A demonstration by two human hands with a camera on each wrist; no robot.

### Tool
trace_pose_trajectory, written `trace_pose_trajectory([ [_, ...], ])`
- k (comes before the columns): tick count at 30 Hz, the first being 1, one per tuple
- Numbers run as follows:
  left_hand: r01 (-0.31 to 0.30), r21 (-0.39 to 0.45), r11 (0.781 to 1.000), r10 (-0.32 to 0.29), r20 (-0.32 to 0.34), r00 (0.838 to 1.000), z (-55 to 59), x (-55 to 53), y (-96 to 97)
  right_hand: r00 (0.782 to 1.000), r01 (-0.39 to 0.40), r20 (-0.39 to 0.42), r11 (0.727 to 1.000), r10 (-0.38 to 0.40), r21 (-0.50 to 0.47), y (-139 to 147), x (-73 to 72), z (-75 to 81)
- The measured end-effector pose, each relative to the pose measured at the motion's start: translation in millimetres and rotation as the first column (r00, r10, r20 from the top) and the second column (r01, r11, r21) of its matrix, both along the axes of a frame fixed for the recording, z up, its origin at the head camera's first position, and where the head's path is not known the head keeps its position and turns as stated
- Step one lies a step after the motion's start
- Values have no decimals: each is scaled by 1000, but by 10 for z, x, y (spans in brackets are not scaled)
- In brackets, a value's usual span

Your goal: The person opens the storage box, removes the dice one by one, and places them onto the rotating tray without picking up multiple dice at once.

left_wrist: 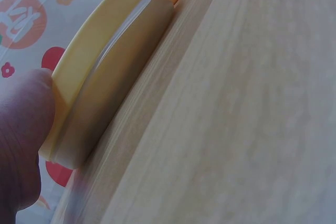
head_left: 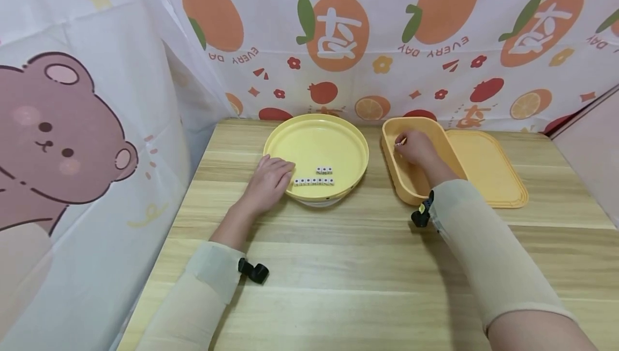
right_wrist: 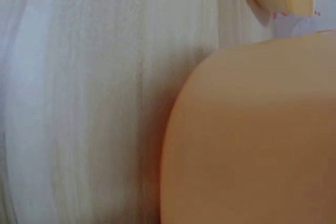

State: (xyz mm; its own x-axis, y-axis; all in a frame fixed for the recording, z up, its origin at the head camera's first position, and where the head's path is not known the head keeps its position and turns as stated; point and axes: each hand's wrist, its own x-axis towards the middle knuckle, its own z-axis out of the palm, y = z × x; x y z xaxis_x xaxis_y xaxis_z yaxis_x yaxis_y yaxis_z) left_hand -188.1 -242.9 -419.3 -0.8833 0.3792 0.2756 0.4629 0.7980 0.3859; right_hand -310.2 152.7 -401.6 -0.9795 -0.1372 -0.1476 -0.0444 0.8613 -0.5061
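My left hand (head_left: 269,180) rests on the left rim of a round yellow tray (head_left: 314,138), fingers laid along its edge. In the left wrist view the thumb (left_wrist: 26,114) is right at the tray's side. On the tray, small white cube beads with dark marks stand in a longer front row (head_left: 314,181) and a short row of three (head_left: 324,170) behind it. My right hand (head_left: 417,148) reaches into a deep orange box (head_left: 403,181), pinching a small white cube bead (head_left: 398,145) between thumb and fingers. The right wrist view shows only the box's outer wall, not the hand.
A flat orange lid (head_left: 498,173) lies on the wooden table (head_left: 338,276) right of the box. Behind the table hangs a fruit-print curtain (head_left: 382,34); a bear-print cloth (head_left: 72,125) hangs on the left. The tray sits on a pale base (head_left: 319,202).
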Motion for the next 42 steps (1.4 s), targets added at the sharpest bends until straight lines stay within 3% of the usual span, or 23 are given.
trace_pose_trajectory([
  [8, -1, -11, 1000, 1, 1, 1000, 17, -14, -31, 990, 15, -142, 1000, -18, -20, -75, 56, 190],
  [12, -3, -13, 1000, 3, 7, 1000, 18, -18, -36, 974, -5, -224, 999, -5, -44, -181, 146, 300],
  [18, -7, -13, 1000, 7, 3, 1000, 26, -25, -41, 938, -102, -341, 991, 66, -89, -429, 312, 432],
  [24, -4, -15, 1000, 4, 6, 1000, 46, -17, -32, 888, -252, -415, 965, 198, -78, -761, 402, 435],
  [31, -2, -11, 1000, 2, 6, 1000, 31, -3, -20, 871, -394, -337, 918, 357, -46, -1232, 490, 357],
  [36, -5, -10, 1000, 5, 8, 1000, 19, 0, -8, 843, -481, -282, 877, 458, -12, -1532, 520, 307],
  [42, -3, -12, 1000, 4, 22, 1000, 36, 12, 5, 867, -485, -147, 874, 476, -28, -1754, 494, 179],
])
